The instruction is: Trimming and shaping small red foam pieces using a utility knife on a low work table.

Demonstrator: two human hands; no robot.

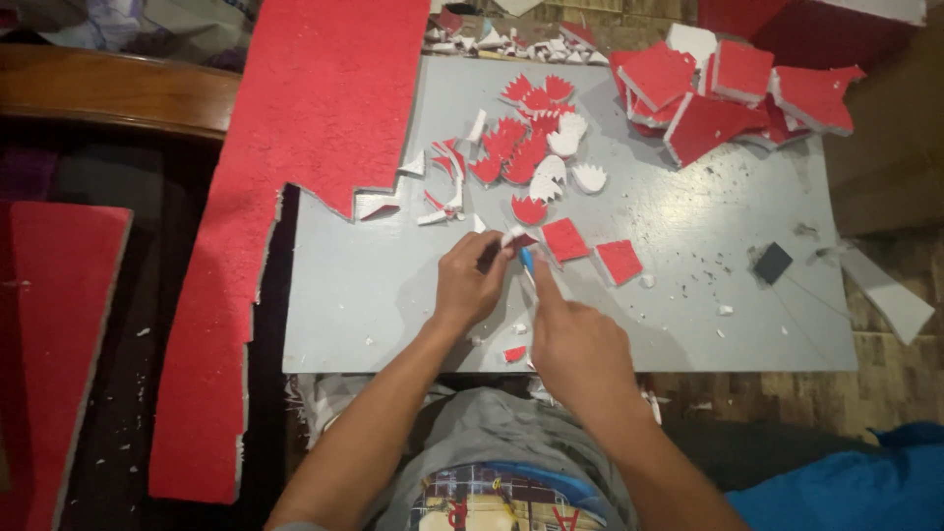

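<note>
My left hand point(470, 280) pinches a small piece of red-topped foam point(515, 237) between thumb and fingertips, just above the grey board point(374, 285) that serves as work surface. My right hand point(575, 344) is closed around a blue-handled cutter point(527, 262); my index finger lies along it and the tip points at the small piece. The blade itself I cannot see, it is too small and hidden between the fingers.

Just beside the piece, on the right, lie two red squares point(564, 240) point(619, 261), not yet shaped. Further up the board is a heap of finished toothed shapes point(526, 147), some red side up, some white side up. A stack of larger red blocks point(718, 93) sits at the far right corner, and a long red foam sheet point(295, 147) with a stepped edge hangs over the left side of the board.

I judge the main danger is my own left fingertips, which are very near to the cutting tip: if the foam gives way suddenly, the cutter may jump into them. Also the piece is small and held only at its edge, so it can twist or snap and the teeth would come uneven. White crumbs on the board may let a piece slide
</note>
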